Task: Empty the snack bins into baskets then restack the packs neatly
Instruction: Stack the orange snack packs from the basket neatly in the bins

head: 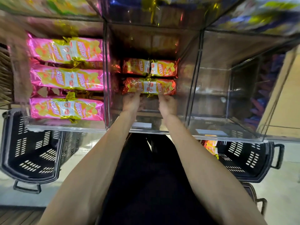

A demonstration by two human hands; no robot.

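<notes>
Print on the snack packs (149,86) is too blurred to read

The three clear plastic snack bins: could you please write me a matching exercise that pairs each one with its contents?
Column one:
1. left clear plastic bin
2. middle clear plastic bin
3. right clear plastic bin

Column two:
A. red foil snack packs
B. no packs visible
C. pink foil snack packs

Pairs: 1-C, 2-A, 3-B.

two packs (149,86) lie in the middle bin (192,82), more in the left bin (65,127), baskets (32,159) below.
</notes>
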